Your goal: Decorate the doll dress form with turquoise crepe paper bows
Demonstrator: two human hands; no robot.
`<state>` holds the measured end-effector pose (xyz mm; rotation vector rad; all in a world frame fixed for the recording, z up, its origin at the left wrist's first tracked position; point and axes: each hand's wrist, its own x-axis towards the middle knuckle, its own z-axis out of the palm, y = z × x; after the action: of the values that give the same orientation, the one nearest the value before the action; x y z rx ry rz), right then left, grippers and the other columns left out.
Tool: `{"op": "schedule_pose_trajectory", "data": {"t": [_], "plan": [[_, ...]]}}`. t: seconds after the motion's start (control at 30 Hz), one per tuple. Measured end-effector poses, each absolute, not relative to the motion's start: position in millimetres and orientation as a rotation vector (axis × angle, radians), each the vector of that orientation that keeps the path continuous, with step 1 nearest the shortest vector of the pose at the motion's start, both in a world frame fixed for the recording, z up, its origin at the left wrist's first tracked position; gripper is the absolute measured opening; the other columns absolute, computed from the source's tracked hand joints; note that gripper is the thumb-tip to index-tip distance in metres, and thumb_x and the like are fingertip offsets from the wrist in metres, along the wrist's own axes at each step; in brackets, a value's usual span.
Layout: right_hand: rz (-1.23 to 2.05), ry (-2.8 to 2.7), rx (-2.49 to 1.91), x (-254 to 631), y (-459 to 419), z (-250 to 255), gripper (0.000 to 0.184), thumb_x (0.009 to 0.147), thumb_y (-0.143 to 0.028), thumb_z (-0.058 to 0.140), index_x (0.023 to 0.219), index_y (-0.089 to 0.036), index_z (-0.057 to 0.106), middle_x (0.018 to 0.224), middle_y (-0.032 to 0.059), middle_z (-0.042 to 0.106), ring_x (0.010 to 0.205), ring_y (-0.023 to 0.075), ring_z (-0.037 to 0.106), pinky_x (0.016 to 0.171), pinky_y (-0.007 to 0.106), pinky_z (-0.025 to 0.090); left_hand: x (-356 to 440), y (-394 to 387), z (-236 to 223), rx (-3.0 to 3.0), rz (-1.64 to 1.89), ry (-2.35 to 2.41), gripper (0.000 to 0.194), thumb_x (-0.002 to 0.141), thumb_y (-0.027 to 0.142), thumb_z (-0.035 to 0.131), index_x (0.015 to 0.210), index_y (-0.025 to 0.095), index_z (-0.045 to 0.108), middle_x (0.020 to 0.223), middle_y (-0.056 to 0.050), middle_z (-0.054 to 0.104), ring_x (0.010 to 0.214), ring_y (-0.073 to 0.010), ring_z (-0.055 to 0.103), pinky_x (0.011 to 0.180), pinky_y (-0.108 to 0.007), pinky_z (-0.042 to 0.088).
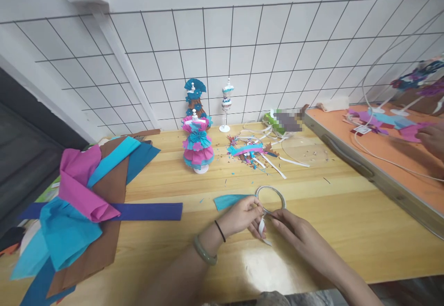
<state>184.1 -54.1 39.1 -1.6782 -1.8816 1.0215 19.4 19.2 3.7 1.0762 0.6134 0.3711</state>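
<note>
The right hand [297, 229] grips the near rim of a tape roll [284, 200] over the table [333, 232], and the left hand [244, 213], fingers pinched, holds its loose white end [262, 226]. A blue strip [229, 201] lies just beyond the left wrist, the ruffled pink-and-blue figure [199, 146] standing farther back.

White tape roll [285, 198], turquoise strip [229, 201], black-gridded wall [248, 30]

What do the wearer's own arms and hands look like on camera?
The left hand is ungloved, with a thin black wristband and, nearer the elbow, a rounded grey-green bangle. The right hand is bare, its wrist unadorned. No sleeves show.
</note>
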Motion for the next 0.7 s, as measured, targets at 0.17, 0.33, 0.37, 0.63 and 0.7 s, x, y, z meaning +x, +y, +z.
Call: {"op": "schedule_pose_trajectory", "data": {"t": [0.17,0.33,0.37,0.63,0.7], "plan": [[0.82,-1.804,-1.864,208.9,-50.4,32.7,0.036,0.086,-0.048,0.034,0.098,-0.021,0.055,0.099,0.0086,0.065,0.09,0.0218,0.06,0.075,0.03,0.045,19.8,17.0,4.1,1.068,0.383,0.696,0.044,0.07,0.057,0.052,0.085,0.019,0.036,0.063,0.0,0.057,0.045,-0.0137,0.059,0.039,-0.022,0.044],[0.304,-1.701,-2.286,253.0,-43.9,10.3,0.046,0.082,-0.054,0.034,0.099,-0.019,0.057,0.1,0.0124,0.064,0.081,0.0272,0.063,0.065,0.036,0.048,16.0,19.0,4.5,1.166,0.469,0.795,0.041,0.069,0.055,0.053,0.083,0.017,0.043,0.076,-0.002,0.055,0.049,-0.0112,0.059,0.034,-0.017,0.04],[0.229,-1.692,-2.328,259.2,-43.3,5.7,0.046,0.082,-0.054,0.034,0.1,-0.018,0.057,0.101,0.0128,0.064,0.08,0.0272,0.063,0.064,0.036,0.048,14.9,20.5,5.0,1.177,0.505,0.806,0.041,0.069,0.054,0.054,0.081,0.017,0.045,0.077,-0.002,0.054,0.05,-0.0108,0.058,0.034,-0.017,0.04],[-0.209,-1.916,-2.244,271.3,-37.7,-13.0,0.037,0.086,-0.037,0.035,0.102,-0.015,0.059,0.088,0.0122,0.062,0.083,0.0265,0.059,0.074,0.038,0.047,4.7,30.9,15.8,0.955,0.647,0.784,0.039,0.067,0.047,0.061,0.083,0.011,0.055,0.071,-0.004,0.056,0.053,-0.0119,0.058,0.036,-0.019,0.043],[-0.332,-1.91,-2.233,267.6,-36.6,-12.4,0.035,0.086,-0.036,0.036,0.102,-0.017,0.06,0.093,0.013,0.062,0.088,0.0303,0.057,0.075,0.044,0.044,2.5,31.2,18.2,0.895,0.671,0.728,0.039,0.067,0.045,0.062,0.084,0.01,0.057,0.07,-0.004,0.056,0.053,-0.0116,0.058,0.036,-0.018,0.042]]}}
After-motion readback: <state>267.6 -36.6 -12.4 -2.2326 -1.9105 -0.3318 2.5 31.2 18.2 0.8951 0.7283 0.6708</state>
